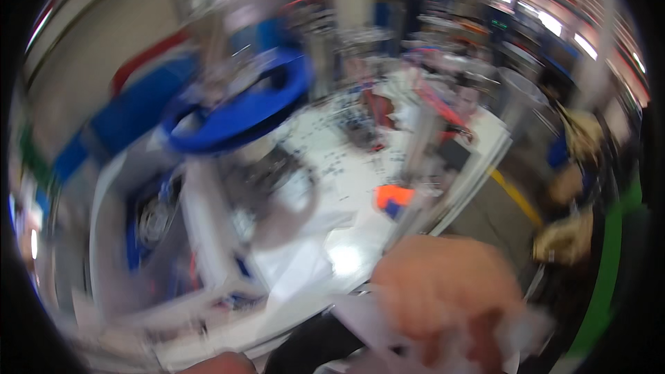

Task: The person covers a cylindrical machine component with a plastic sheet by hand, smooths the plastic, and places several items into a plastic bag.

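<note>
My right hand (447, 284) is raised in front of me at the lower right, smeared by motion. Its fingers curl closed around a crumpled whitish sheet (357, 318), which sticks out on both sides of the hand. Whether the sheet is cloth, paper or plastic I cannot make out. Only a small part of my left hand (218, 363) shows at the bottom edge, and its fingers are hidden. Beyond the hands is a white worktable (332, 215) strewn with small dark pieces. An orange and blue item (393, 199) lies near its right side.
A large blue ring-shaped part (242, 121) of a machine stands over the table's far left. A white-walled bin (201, 228) with blue and tangled contents is at left. Blurred fixtures (367, 118) stand at the back. Tan bundles (564, 235) sit beyond the table's right edge.
</note>
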Action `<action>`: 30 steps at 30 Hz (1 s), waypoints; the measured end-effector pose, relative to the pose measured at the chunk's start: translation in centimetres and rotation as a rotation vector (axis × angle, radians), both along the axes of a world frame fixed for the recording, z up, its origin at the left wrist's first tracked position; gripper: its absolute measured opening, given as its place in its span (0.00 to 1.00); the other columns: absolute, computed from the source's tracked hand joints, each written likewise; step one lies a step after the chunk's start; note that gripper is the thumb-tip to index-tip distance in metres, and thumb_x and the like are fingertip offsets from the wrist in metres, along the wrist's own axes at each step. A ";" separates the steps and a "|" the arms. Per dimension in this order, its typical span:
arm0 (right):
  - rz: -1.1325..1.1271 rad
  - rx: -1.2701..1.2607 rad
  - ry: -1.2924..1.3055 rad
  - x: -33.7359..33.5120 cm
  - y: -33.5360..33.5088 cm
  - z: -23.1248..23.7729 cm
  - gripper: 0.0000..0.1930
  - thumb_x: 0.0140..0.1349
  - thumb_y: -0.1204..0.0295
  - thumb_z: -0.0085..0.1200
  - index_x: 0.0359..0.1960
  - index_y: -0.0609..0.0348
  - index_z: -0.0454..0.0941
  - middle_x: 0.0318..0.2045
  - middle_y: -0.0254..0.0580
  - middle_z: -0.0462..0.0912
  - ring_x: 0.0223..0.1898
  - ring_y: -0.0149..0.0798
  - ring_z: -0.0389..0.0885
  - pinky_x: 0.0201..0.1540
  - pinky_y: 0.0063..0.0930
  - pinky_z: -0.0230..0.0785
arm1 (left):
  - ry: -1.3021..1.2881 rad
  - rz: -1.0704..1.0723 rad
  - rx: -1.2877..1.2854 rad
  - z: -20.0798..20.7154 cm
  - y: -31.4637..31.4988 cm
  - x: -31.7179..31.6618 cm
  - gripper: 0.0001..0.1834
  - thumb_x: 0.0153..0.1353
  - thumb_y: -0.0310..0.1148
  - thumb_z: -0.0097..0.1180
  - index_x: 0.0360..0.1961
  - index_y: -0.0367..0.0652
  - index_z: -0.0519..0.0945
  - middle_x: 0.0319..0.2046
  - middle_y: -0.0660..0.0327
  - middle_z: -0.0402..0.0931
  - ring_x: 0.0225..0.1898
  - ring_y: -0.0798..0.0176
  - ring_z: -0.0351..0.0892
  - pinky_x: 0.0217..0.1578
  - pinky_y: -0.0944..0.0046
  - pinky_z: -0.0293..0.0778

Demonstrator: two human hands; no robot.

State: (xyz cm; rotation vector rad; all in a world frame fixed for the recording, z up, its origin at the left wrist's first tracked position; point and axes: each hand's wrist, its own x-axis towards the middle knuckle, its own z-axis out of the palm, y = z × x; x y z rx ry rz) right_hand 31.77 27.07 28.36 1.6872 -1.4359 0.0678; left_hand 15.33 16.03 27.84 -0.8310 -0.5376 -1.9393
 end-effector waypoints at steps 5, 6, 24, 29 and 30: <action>-1.206 -1.328 -0.391 -0.6 3.1 -8.7 0.04 0.59 0.70 0.53 0.32 0.55 0.74 0.24 0.38 0.77 0.25 0.38 0.77 0.26 0.30 0.67 | 0.363 -0.695 -0.917 -5.8 3.6 2.4 0.41 0.56 0.47 0.60 0.64 0.44 0.52 0.65 0.43 0.48 0.65 0.47 0.51 0.64 0.46 0.46; -1.445 -1.306 -0.199 -1.5 3.3 -10.4 0.05 0.59 0.68 0.54 0.31 0.54 0.74 0.22 0.37 0.77 0.22 0.39 0.77 0.23 0.27 0.65 | 0.263 -0.819 -0.992 -8.0 5.2 2.6 0.41 0.57 0.44 0.55 0.66 0.40 0.50 0.67 0.53 0.48 0.68 0.52 0.47 0.65 0.52 0.47; -0.666 -1.975 -0.756 0.0 4.6 -8.6 0.03 0.60 0.75 0.56 0.28 0.59 0.78 0.19 0.24 0.72 0.19 0.16 0.65 0.20 0.13 0.55 | -0.326 -1.403 -1.419 -6.5 5.0 -0.4 0.10 0.61 0.26 0.53 0.41 0.32 0.76 0.28 0.58 0.77 0.27 0.65 0.77 0.26 0.67 0.73; -0.508 -2.154 -0.480 -3.2 10.6 -8.4 0.04 0.61 0.72 0.55 0.29 0.58 0.76 0.16 0.27 0.71 0.17 0.19 0.65 0.19 0.13 0.54 | -0.321 -1.166 -1.241 -5.4 5.6 -3.9 0.08 0.62 0.27 0.53 0.39 0.34 0.78 0.25 0.62 0.76 0.24 0.71 0.74 0.26 0.71 0.70; -0.602 -2.173 -0.369 -3.6 12.6 -8.9 0.06 0.62 0.70 0.54 0.33 0.60 0.75 0.16 0.28 0.71 0.18 0.20 0.67 0.21 0.14 0.57 | -0.318 -1.125 -1.187 -5.4 5.9 -4.4 0.06 0.63 0.27 0.52 0.38 0.35 0.78 0.24 0.64 0.76 0.22 0.73 0.74 0.26 0.73 0.69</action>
